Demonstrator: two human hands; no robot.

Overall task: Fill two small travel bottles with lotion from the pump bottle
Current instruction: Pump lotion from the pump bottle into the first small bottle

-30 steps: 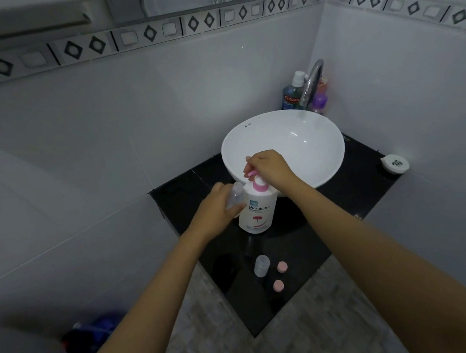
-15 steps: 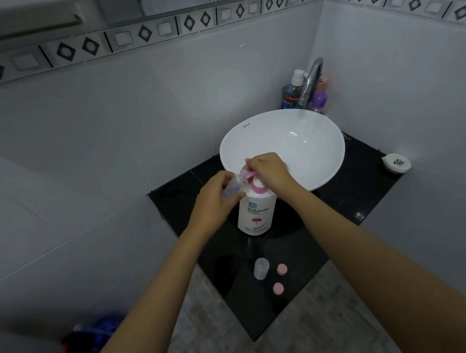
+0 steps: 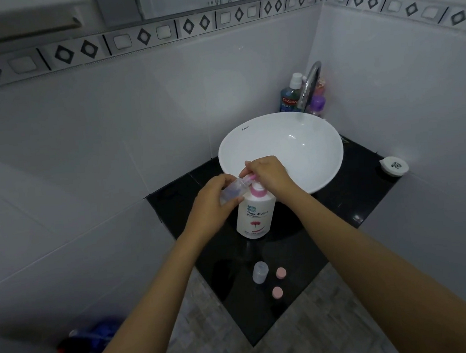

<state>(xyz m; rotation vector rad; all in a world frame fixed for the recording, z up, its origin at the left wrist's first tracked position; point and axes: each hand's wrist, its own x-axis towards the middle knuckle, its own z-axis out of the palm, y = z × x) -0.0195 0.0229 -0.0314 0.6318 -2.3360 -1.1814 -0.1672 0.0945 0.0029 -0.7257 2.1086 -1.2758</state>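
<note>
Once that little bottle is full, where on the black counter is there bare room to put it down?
Bare counter lies between the pump bottle and the spare travel bottle with two pink caps. Another bare patch lies right of the basin, toward the small white dish. The faucet corner is crowded with bottles.

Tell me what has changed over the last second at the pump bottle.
The left hand raised the small clear bottle and tipped its mouth up to the pink nozzle under the right hand, which stays on the pump bottle. The second small bottle and both pink caps have not moved.
</note>
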